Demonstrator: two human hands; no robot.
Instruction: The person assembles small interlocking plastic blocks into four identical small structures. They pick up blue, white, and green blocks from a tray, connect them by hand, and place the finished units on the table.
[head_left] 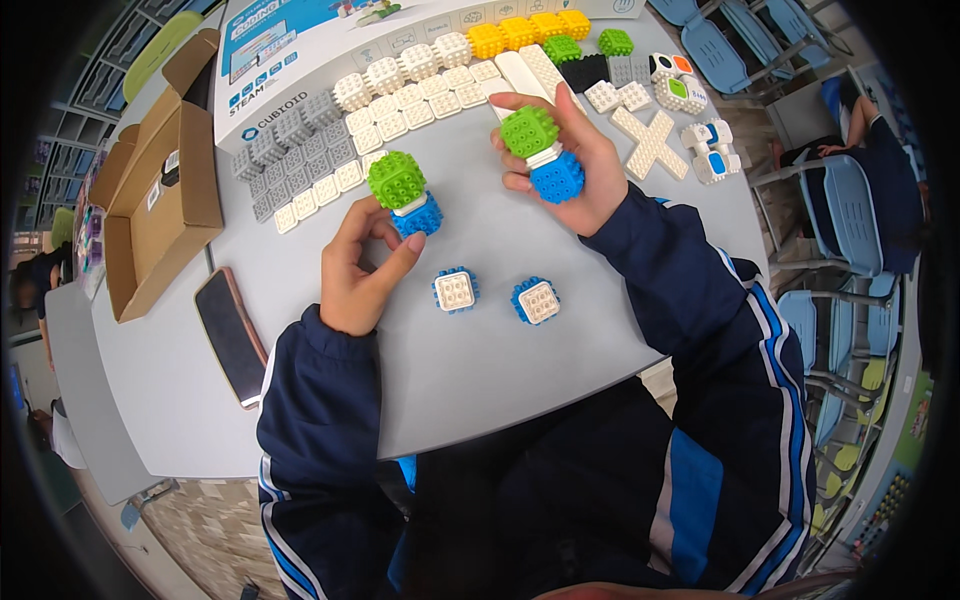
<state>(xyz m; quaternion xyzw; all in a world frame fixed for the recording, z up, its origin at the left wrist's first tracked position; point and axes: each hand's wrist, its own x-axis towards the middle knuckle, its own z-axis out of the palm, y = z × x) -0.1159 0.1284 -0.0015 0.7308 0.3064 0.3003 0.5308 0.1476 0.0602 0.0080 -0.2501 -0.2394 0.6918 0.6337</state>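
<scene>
Between the fingers and thumb of my left hand (362, 265) is a stack of a green studded cube (396, 180) and a blue studded cube (418, 215), with a white piece between them. A matching stack is in my right hand (590, 150): its green cube (528, 132) sits above a blue cube (557, 177), joined by a white connector (543, 155). Both stacks are tilted. Nearer me on the table lie two more blue cubes, one on the left (456, 290) and one on the right (537, 302), each with a white square plate facing up.
Behind my hands, rows of grey (290, 130), white (418, 62) and yellow cubes (518, 32) line a large printed box (330, 50). A white cross-shaped piece (650, 143) lies at the right. On the left are an open cardboard box (165, 190) and a phone (231, 335).
</scene>
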